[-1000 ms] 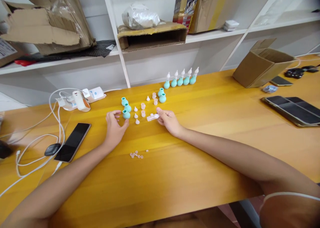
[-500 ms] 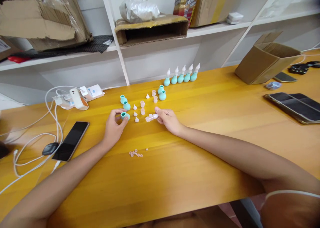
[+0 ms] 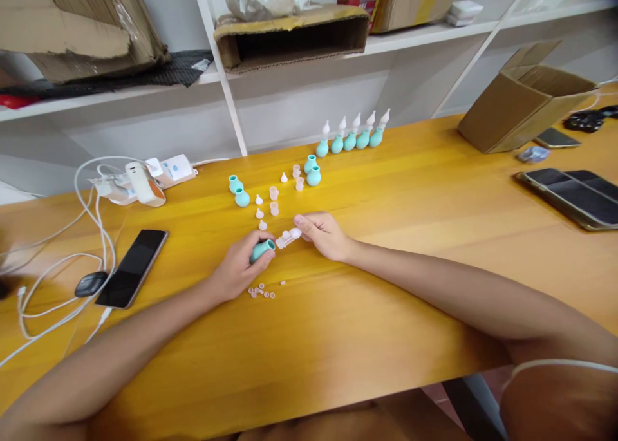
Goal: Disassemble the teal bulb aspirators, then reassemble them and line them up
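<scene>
My left hand [image 3: 236, 265] is closed round a teal rubber bulb [image 3: 262, 250], tilted with its mouth facing right. My right hand [image 3: 322, 234] pinches a clear plastic nozzle piece [image 3: 288, 237] whose end nearly meets the bulb's mouth. Both hands hover just above the yellow wooden table [image 3: 367, 286]. Behind them lie loose teal bulbs [image 3: 238, 192], two more bulbs [image 3: 311, 170], and small clear tips and cups [image 3: 273, 199]. A row of several assembled bulbs with white nozzles [image 3: 351, 134] stands near the shelf. Tiny pinkish rings [image 3: 262, 292] lie just below my left hand.
A black phone [image 3: 131, 268], an earbud case [image 3: 89, 282], white cables and a power strip [image 3: 145, 178] lie at the left. An open cardboard box [image 3: 524, 93] and more phones [image 3: 570, 196] sit at the right. White shelving [image 3: 222, 74] with boxes stands behind.
My left hand picked a teal bulb from the left group and carried it toward me. My right hand drew the clear nozzle back to meet it. The view tilted down slightly.
</scene>
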### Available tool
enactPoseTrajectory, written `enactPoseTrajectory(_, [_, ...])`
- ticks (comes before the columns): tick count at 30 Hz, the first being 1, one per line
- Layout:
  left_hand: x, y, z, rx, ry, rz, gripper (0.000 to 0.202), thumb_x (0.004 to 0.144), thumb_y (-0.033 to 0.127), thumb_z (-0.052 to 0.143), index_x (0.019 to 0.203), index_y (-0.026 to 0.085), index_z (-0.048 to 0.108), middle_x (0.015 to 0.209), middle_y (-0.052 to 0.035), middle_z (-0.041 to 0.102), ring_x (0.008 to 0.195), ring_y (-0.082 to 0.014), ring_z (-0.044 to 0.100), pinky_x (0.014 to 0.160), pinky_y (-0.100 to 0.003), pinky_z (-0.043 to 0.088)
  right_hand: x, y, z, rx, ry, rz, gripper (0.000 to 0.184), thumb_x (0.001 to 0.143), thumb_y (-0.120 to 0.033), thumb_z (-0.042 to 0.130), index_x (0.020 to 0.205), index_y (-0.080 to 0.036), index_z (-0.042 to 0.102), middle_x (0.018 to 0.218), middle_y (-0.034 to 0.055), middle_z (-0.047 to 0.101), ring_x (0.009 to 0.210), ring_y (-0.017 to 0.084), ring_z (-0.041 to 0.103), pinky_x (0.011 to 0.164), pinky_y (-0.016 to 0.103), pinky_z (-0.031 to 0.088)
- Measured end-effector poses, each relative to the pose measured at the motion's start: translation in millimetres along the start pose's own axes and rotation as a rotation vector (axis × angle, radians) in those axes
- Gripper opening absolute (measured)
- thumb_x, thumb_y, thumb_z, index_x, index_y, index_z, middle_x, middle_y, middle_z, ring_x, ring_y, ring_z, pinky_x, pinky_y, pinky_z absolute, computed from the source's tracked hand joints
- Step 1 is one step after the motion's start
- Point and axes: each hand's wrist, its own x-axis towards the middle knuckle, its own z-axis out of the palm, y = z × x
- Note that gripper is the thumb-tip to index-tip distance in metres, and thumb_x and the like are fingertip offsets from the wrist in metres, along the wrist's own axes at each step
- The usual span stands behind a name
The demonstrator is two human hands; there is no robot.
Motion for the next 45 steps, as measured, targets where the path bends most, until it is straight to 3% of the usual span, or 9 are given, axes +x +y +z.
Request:
enactPoseTrajectory(6, [1,-4,1.9,0.012,-0.049,0.009,0.023,0.108,0.043,0.061,0.122,0.024,0.063,0.099,-0.0012,0.072,0.083,-0.0187,0.064,0.08,-0.031,0.048,-2,-4,0,-0.189,0.013,-0.139,0.069,0.112,-0.074,0.04,0.067,-0.022,0.041,0.065,-0.0022,0.039,0.06,0.012,0.036,0.061,0.03,0.031])
enactPoseTrajectory(11, [1,-6,2.5,0.001,-0.056,-0.006,0.026,0.11,0.044,0.059,0.126,0.025,0.06,0.103,-0.0029,0.075,0.088,-0.0208,0.069,0.084,-0.033,0.05,-4,-3,0,-0.267,-0.065,-0.244,0.06,0.117,-0.058,0.04,0.07,-0.022,0.042,0.066,-0.0023,0.041,0.06,0.012,0.04,0.063,0.029,0.033])
enactPoseTrajectory(14, [1,-6,3.1,-0.021,-0.043,0.004,0.027,0.109,0.044,0.06,0.129,0.025,0.057,0.112,-0.0059,0.077,0.101,-0.0237,0.073,0.092,-0.036,0.054,-5,-2,0,-0.287,-0.06,-0.284,0.056,0.118,-0.051,0.043,0.07,-0.021,0.042,0.065,-0.0029,0.042,0.059,0.011,0.04,0.062,0.029,0.032])
enactPoseTrajectory(17, [-1,-5,3.3,0.005,0.013,0.022,0.028,0.108,0.041,0.062,0.129,0.025,0.055,0.121,-0.0073,0.075,0.112,-0.0245,0.073,0.097,-0.038,0.056,-5,-1,0,-0.286,-0.053,-0.296,0.058,0.118,-0.051,0.044,0.069,-0.021,0.041,0.063,-0.004,0.039,0.056,0.01,0.037,0.059,0.028,0.031])
enactPoseTrajectory(22, [-3,-2,4.0,0.112,0.044,0.065,0.024,0.108,0.04,0.061,0.124,0.023,0.056,0.114,-0.0055,0.074,0.097,-0.0214,0.073,0.089,-0.035,0.059,-4,1,-1,-0.25,-0.093,-0.303,0.059,0.118,-0.051,0.046,0.068,-0.02,0.043,0.063,-0.0048,0.04,0.056,0.009,0.036,0.059,0.027,0.032])
enactPoseTrajectory(31, [-9,-11,12.5,0.225,0.099,0.202,0.023,0.109,0.035,0.064,0.126,0.023,0.052,0.113,-0.0044,0.075,0.091,-0.019,0.078,0.081,-0.031,0.062,-6,-1,-2,-0.261,-0.22,-0.272,0.057,0.119,-0.052,0.041,0.073,-0.019,0.05,0.067,-0.0034,0.048,0.06,0.01,0.043,0.063,0.026,0.035])
enactPoseTrajectory(36, [-10,-14,14.3,0.287,0.124,0.262,0.025,0.111,0.037,0.062,0.13,0.023,0.051,0.114,-0.006,0.077,0.096,-0.0214,0.081,0.082,-0.033,0.065,-7,-2,-1,-0.287,-0.288,-0.223,0.056,0.119,-0.052,0.042,0.073,-0.02,0.046,0.065,-0.005,0.041,0.059,0.01,0.038,0.063,0.027,0.031])
enactPoseTrajectory(42, [-11,-23,17.5,0.432,0.151,0.315,0.032,0.116,0.041,0.054,0.139,0.02,0.047,0.121,-0.0141,0.079,0.108,-0.0297,0.085,0.085,-0.041,0.07,-6,-2,-2,-0.346,-0.323,-0.23,0.053,0.118,-0.051,0.044,0.074,-0.02,0.048,0.066,-0.0041,0.048,0.059,0.01,0.041,0.064,0.027,0.032])
enactPoseTrajectory(45, [-11,-27,18.1,0.522,0.174,0.362,0.036,0.116,0.044,0.052,0.141,0.018,0.046,0.12,-0.0167,0.079,0.102,-0.0315,0.086,0.08,-0.042,0.07,-5,-1,-3,-0.344,-0.355,-0.235,0.054,0.118,-0.051,0.044,0.074,-0.02,0.049,0.067,-0.0036,0.05,0.06,0.01,0.042,0.064,0.027,0.032])
